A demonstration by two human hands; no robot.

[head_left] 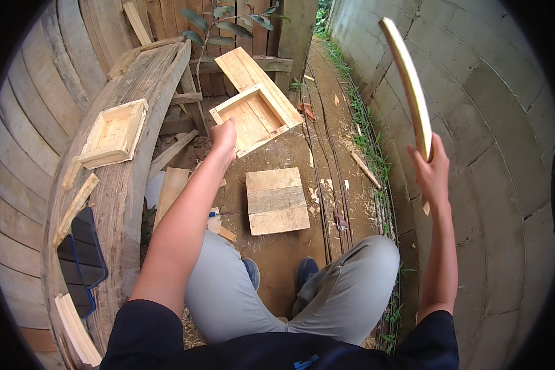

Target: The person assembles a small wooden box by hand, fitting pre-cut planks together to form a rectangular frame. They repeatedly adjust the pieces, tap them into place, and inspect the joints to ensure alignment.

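My left hand (224,138) is closed on the near left side of a shallow wooden box (263,142), which it holds out in front of me, tilted. A flat plank (243,69) runs along the box's far side and sticks out past its far left corner; I cannot tell whether the two are joined. Raised at the right, my right hand (433,169) grips a long, narrow wooden slat (413,86) near its lower end. The slat stands nearly upright, apart from the box. Below the box, on the dirt ground, sits a square piece of joined boards (277,201).
At left stands a heavy timber bench (157,77) bearing another shallow wooden box (114,132), wood offcuts (74,209) and a dark, blue-edged flat object (83,262). A thin blue-handled tool (214,214) lies near my left knee. A block wall (493,160) rises at right.
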